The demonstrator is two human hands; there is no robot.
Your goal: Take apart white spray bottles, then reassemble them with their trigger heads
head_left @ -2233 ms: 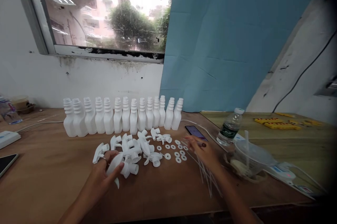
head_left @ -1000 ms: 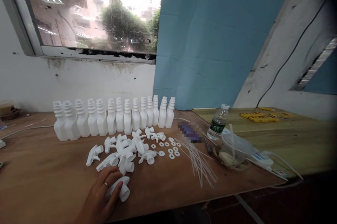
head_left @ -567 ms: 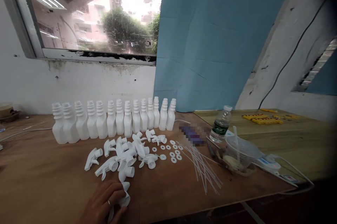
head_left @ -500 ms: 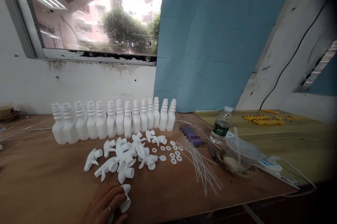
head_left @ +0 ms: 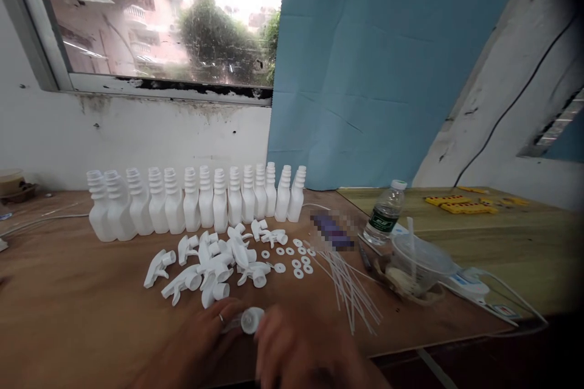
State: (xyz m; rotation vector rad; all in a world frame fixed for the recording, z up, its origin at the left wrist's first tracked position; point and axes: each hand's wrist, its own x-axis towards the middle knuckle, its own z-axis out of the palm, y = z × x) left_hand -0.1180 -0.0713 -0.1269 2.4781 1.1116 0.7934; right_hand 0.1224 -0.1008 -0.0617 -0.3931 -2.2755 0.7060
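At the bottom of the view my left hand (head_left: 207, 337) is closed on a white spray head (head_left: 252, 320), whose round opening faces up toward the camera. My right hand (head_left: 296, 346), blurred, is beside that opening; its fingertips are smeared and whatever they hold cannot be made out. Beyond my hands lies a pile of white spray heads (head_left: 214, 264). Several white ring washers (head_left: 298, 274) are scattered to its right, next to a spread of thin white tubes (head_left: 351, 291). A row of white bottles (head_left: 191, 209) without caps stands behind the pile.
A clear water bottle (head_left: 384, 215) stands right of a blurred purple item (head_left: 334, 232). Near the right table edge are a plastic tub (head_left: 424, 261), a white power strip (head_left: 472, 287) and cables. Yellow pieces (head_left: 460, 204) lie on the wooden surface at the back right.
My right hand has come into view at the bottom centre. My left hand has moved right with the spray head, which is now turned opening-up.
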